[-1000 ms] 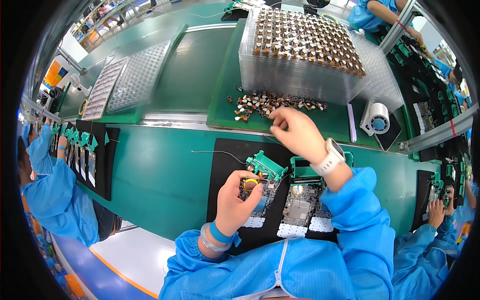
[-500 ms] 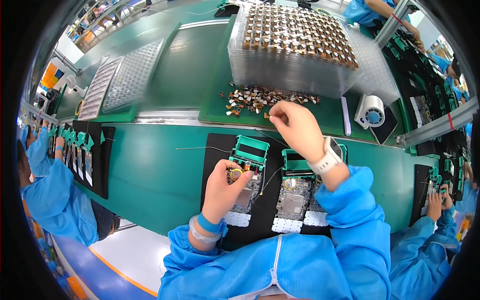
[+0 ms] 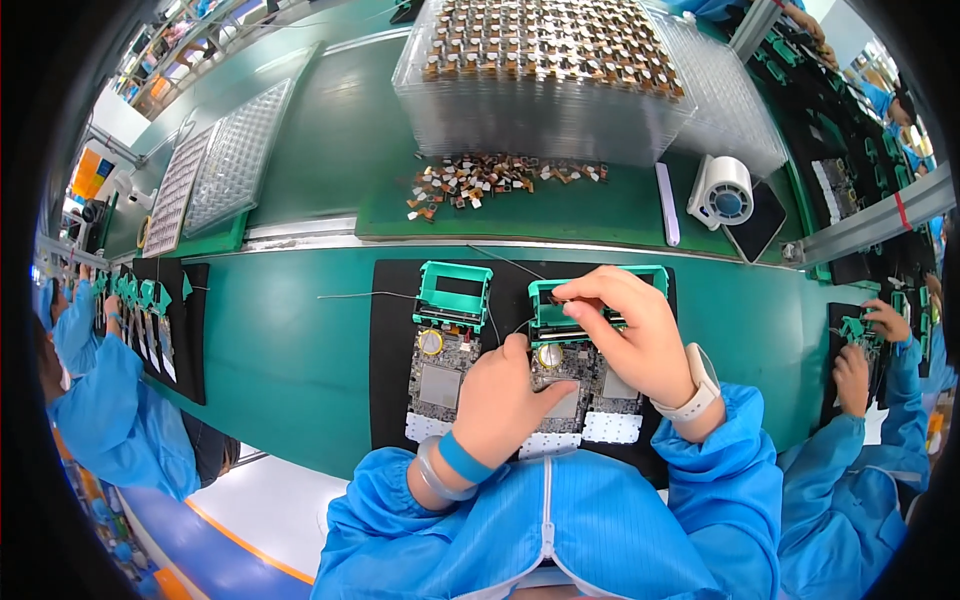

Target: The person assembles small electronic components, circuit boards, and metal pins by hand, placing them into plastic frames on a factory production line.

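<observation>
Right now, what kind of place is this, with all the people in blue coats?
Most likely an electronics assembly line in a factory. The person's hands work on a circuit board in a green fixture, a stack of clear trays holds small parts, and a co-worker in the same blue coat works alongside.

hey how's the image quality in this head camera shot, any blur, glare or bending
Head view: strong fisheye, the green bench edge bows and the corners are black; hands and circuit boards at centre are sharp; soft glare on the stacked clear trays; the rim, with co-workers' sleeves, is squeezed and softer.
</observation>
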A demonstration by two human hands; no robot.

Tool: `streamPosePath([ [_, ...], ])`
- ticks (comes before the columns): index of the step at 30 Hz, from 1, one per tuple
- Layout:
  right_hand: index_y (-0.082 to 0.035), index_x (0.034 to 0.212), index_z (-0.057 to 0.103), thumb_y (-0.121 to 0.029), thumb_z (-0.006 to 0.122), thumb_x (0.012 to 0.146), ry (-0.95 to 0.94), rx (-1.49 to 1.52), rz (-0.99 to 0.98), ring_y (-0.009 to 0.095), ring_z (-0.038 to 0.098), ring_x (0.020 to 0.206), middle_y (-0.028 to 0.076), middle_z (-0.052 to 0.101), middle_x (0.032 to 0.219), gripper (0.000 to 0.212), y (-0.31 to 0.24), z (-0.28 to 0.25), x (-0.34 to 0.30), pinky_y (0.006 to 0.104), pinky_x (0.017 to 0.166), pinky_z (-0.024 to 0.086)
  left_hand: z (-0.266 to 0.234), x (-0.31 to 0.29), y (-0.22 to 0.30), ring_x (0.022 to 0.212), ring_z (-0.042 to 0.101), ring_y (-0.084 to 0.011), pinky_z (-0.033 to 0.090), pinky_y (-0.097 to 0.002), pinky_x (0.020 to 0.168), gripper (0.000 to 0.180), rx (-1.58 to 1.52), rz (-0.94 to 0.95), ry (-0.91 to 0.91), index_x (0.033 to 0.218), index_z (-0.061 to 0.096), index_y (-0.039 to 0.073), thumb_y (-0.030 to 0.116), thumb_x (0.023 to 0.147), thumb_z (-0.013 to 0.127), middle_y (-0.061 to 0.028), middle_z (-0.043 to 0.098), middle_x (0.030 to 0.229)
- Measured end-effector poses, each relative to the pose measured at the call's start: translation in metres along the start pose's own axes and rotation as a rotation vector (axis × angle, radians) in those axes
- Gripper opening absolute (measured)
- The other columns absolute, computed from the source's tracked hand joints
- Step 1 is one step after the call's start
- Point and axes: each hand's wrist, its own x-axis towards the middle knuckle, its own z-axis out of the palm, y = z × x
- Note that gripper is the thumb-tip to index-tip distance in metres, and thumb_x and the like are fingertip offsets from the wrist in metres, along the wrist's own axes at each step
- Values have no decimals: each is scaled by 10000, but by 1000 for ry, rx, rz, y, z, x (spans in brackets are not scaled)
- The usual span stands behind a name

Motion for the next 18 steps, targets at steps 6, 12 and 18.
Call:
streamPosePath([
  [6, -37, 984, 640, -3, 627, 800, 15, 26, -119, 261, 580, 807, 104, 608, 873, 188, 8, -2, -1, 342, 703, 469, 7, 2, -13, 746, 529, -93, 436, -256, 631, 378, -882, -172, -35, 1050, 457, 27, 56, 784, 724, -15, 550, 816],
  [12, -70, 904, 642, -12, 652, 768, -32, -30, -188, 265, 564, 831, 64, 618, 823, 148, 1, 0, -1, 359, 719, 435, -2, 4, -11, 840, 515, -42, 423, -188, 716, 256, -1040, -225, 3, 1053, 521, 16, -7, 833, 650, -6, 555, 913],
  [18, -88, 895, 654, -40, 672, 758, -42, -84, -220, 249, 550, 857, 43, 617, 820, 147, -2, 1, -2, 366, 760, 416, -4, 2, -10, 865, 522, -45, 428, -191, 752, 251, -1093, -207, -19, 1067, 538, 6, -13, 838, 639, -5, 566, 937],
])
